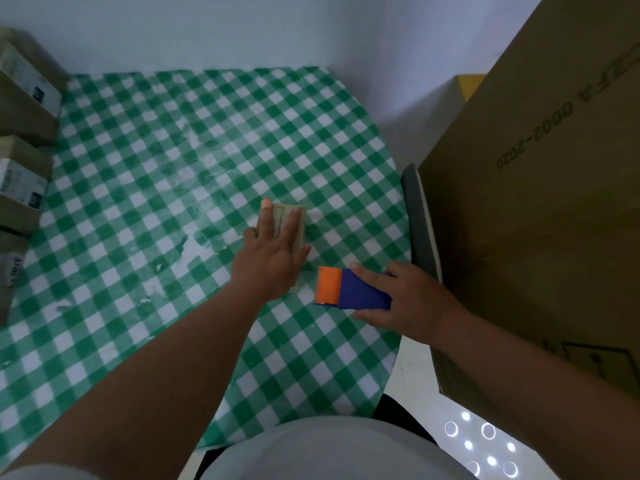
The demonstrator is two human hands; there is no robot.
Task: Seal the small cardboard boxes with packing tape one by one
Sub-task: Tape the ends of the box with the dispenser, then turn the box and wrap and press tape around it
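Here, my left hand (273, 252) flat with straight fingers on the small box (289, 225), its long axis near to far, my right hand (401, 299) clamped on the tape dispenser (353, 289), orange end pointing left, on the checked desk (156, 168)

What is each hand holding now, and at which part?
The right hand grips the tape dispenser by its blue body, away from the orange end. The left hand holds nothing; its straight fingers press on top of the small box.
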